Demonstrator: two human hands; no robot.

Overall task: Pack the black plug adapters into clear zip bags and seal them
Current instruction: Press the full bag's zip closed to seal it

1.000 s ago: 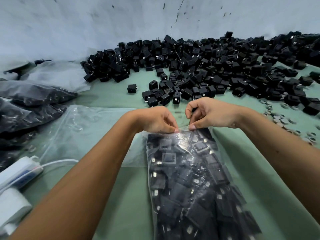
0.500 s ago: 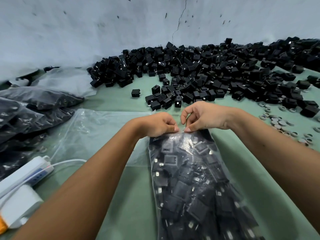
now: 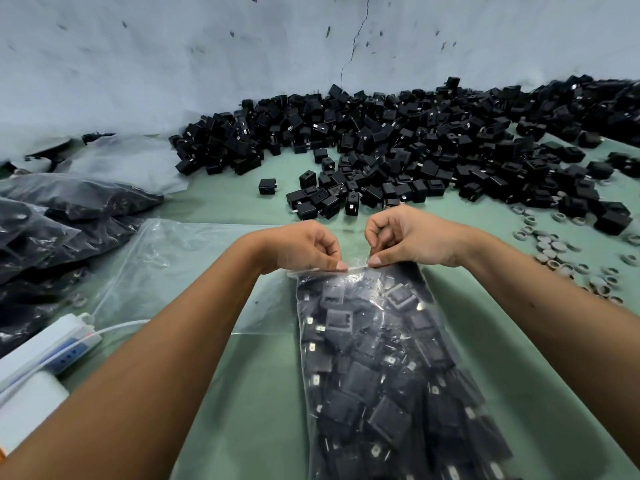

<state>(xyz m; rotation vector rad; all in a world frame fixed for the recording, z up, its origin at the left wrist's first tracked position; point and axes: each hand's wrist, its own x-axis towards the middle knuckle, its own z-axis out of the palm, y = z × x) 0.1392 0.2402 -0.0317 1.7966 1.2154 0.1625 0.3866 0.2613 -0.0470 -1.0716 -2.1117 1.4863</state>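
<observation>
A clear zip bag (image 3: 388,368) stuffed with black plug adapters lies lengthwise on the green table, its mouth pointing away from me. My left hand (image 3: 301,247) pinches the zip strip at the bag's top left. My right hand (image 3: 408,237) pinches the same strip just to the right, thumb and forefinger pressed together. The two thumbs sit a short gap apart on the strip. A big heap of loose black plug adapters (image 3: 398,147) covers the far side of the table.
Filled dark bags (image 3: 52,220) are piled at the left. An empty clear bag (image 3: 166,268) lies flat under my left forearm. A white power strip (image 3: 52,348) with cable sits at the near left. Small grey rings (image 3: 561,251) are scattered at the right. A pale wall stands behind.
Both hands have stayed pinched on the bag's zip strip, and my thumbs sit slightly farther apart along it. The view has shifted a little downward.
</observation>
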